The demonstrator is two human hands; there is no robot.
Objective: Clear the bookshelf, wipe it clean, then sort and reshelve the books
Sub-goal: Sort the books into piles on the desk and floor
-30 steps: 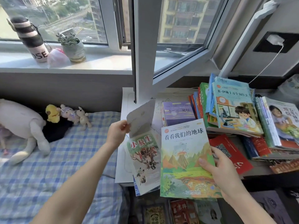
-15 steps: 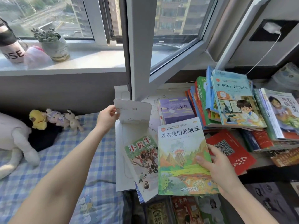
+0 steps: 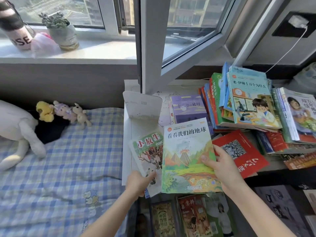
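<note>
The right hand [image 3: 222, 166] holds a book with a volcano and green hills on its cover [image 3: 186, 151] by its right edge, thumb pressed flat on the front and the other fingers curled out of sight behind it. The left hand [image 3: 139, 183] grips the lower edge of a thinner green book [image 3: 147, 151], thumb on the cover and fingers underneath. The volcano book overlaps the green book's right side, and both sit at the front edge of the bench [image 3: 251, 135], over some white sheets [image 3: 127, 134]. Just behind the green book a white card [image 3: 142, 105] stands with its upper part folded upright. Further back a purple book [image 3: 188, 108] lies flat, and to its right a tilted pile topped by a blue book showing a boy at a microscope [image 3: 251, 103] leans against more books. A red book [image 3: 239, 151] lies just beside the right hand, with another pile [image 3: 299, 113] at the far right. More books [image 3: 193, 218] lie below the bench's front edge. On the left is a bed with a blue checked sheet [image 3: 68, 151], carrying small plush toys [image 3: 63, 112] and a large white plush [image 3: 15, 127]. A potted plant [image 3: 61, 29] and a striped bottle [image 3: 15, 28] stand on the windowsill [image 3: 94, 52].
</note>
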